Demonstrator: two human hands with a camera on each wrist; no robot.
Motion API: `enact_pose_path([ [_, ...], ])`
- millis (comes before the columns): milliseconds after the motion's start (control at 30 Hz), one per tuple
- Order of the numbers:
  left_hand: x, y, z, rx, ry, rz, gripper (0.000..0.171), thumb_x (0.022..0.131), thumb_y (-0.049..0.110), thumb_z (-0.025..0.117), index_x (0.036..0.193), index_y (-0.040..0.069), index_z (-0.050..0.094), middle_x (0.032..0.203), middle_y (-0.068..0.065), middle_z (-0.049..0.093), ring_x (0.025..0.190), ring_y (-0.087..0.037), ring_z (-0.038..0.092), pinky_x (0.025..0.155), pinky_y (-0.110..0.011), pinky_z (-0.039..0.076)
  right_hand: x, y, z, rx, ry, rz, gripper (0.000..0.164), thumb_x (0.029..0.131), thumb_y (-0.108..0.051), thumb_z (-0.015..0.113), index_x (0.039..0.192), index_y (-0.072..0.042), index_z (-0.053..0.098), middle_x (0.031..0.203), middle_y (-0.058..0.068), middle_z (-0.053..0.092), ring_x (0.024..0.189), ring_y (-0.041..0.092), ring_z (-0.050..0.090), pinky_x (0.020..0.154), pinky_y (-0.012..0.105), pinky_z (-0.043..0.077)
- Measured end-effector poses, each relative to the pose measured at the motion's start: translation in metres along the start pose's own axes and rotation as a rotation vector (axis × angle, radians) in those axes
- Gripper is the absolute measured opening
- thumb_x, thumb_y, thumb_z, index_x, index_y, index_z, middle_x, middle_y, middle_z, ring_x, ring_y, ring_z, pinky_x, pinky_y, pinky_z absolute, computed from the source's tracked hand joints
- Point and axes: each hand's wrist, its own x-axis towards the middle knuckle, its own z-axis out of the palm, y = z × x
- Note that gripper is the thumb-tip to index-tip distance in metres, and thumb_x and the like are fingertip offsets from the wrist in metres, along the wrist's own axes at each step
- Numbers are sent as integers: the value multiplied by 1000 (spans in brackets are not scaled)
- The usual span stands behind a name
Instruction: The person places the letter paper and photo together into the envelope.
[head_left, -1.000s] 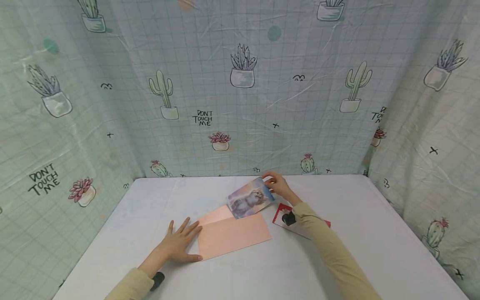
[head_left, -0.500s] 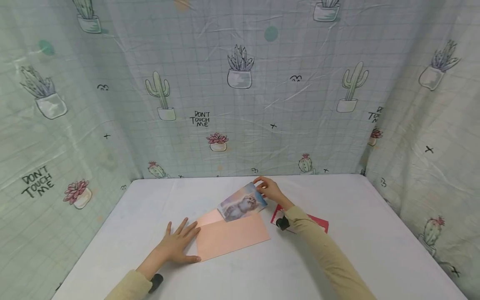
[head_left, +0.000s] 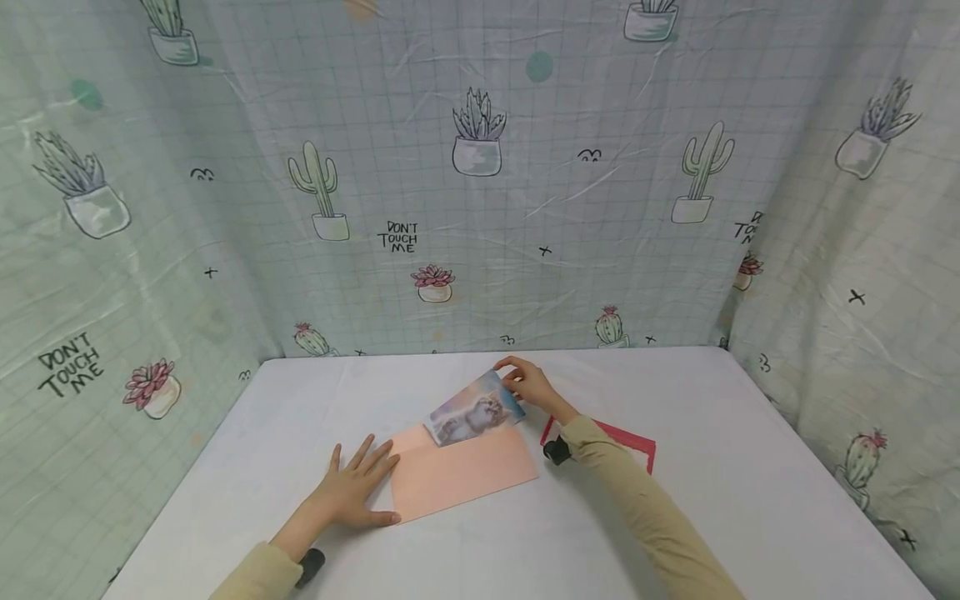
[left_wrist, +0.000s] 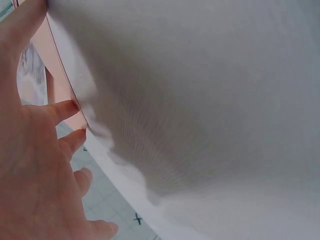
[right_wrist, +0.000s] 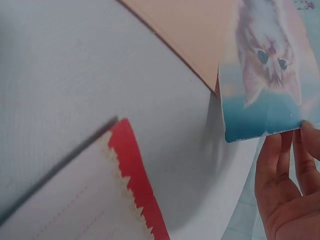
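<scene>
A peach-coloured envelope (head_left: 465,477) lies at the table's middle, its flap (head_left: 407,438) spread toward the back. Against its left edge rests my left hand (head_left: 352,492), fingers and thumb spread. In the left wrist view, fingertips (left_wrist: 67,107) touch that edge. My right hand (head_left: 531,386) pinches one end of a card with a kitten picture (head_left: 474,410), thumb on the printed face in the right wrist view. The card slants over the flap, its lower edge at the envelope's mouth; whether any of it is inside I cannot tell.
A red-bordered white card with dotted lines (right_wrist: 75,200) lies right of the envelope, partly under my right forearm. The white table (head_left: 480,558) is bounded at the back and sides by a cactus-printed cloth (head_left: 480,208). Both wrists wear a small black device (head_left: 557,451).
My right hand has carried the kitten card leftward and slightly nearer, so it covers more of the flap. The left hand stays at the envelope's edge. The view has shifted slightly.
</scene>
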Motion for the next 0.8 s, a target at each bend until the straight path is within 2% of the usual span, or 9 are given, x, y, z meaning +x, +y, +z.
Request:
enact_pose_path([
  [300, 0, -1, 1, 4, 1, 0, 89, 69, 66, 57, 135, 10, 37, 146, -11, 28, 135, -40, 15, 97, -71, 7, -1, -2, 8, -31, -78, -57, 34, 89, -5, 51, 123, -13, 51, 90, 16, 62, 64, 15, 57, 58, 39, 54],
  [433, 0, -1, 0, 16, 5, 6, 89, 69, 66, 57, 135, 10, 37, 145, -12, 29, 134, -41, 16, 97, -71, 8, -1, -2, 11, -2, -102, -60, 38, 89, -3, 51, 126, -13, 49, 90, 18, 61, 61, 23, 55, 55, 40, 52],
  [600, -1, -2, 0, 16, 6, 22, 89, 70, 65, 57, 135, 8, 37, 145, -13, 29, 134, -42, 18, 96, -72, 9, 0, -3, 15, 27, -150, -59, 40, 89, -1, 50, 128, -12, 47, 89, 22, 60, 55, 37, 46, 47, 35, 44],
  [667, -1, -2, 0, 11, 6, 25, 89, 70, 65, 57, 135, 8, 37, 145, -14, 29, 133, -42, 18, 95, -72, 9, 0, -4, 16, 11, -157, -67, 40, 89, -1, 49, 127, -13, 47, 90, 21, 60, 51, 35, 43, 45, 31, 41],
  [800, -1, -4, 3, 7, 3, 20, 89, 70, 66, 56, 136, 9, 36, 145, -12, 29, 134, -41, 18, 96, -72, 8, -2, -6, 19, -33, -154, -91, 37, 89, -1, 48, 124, -14, 51, 90, 18, 60, 50, 21, 42, 44, 25, 39],
])
